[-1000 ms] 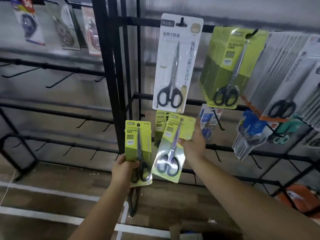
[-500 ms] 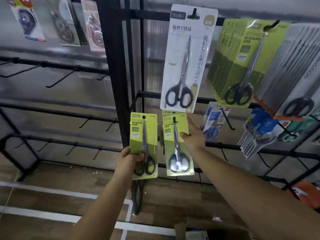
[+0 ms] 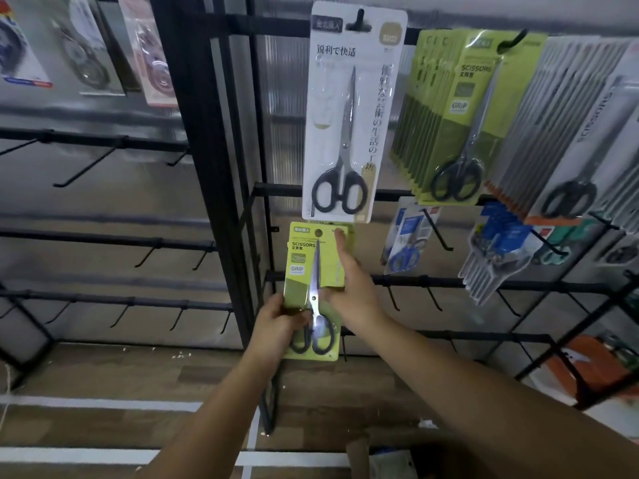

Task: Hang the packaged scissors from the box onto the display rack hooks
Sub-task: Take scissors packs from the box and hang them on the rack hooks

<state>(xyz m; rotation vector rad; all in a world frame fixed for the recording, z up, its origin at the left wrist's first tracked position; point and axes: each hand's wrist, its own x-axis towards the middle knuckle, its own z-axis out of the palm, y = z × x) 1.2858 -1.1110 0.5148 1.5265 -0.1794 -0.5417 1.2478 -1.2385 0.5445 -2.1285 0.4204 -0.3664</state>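
The left hand (image 3: pixel 276 323) grips the lower left edge of a lime-green card pack of black-handled scissors (image 3: pixel 313 288), held upright just below the tall white card of long scissors (image 3: pixel 349 115). The right hand (image 3: pixel 349 288) lies on the pack's right side, forefinger straight and pointing up near the punched hole. I judge the hole could miss its hook, hidden behind the pack, bending the card or knocking the green packs already behind it. The brown cardboard box (image 3: pixel 359 451), far below the white card, is mostly out of view; its contents cannot be told.
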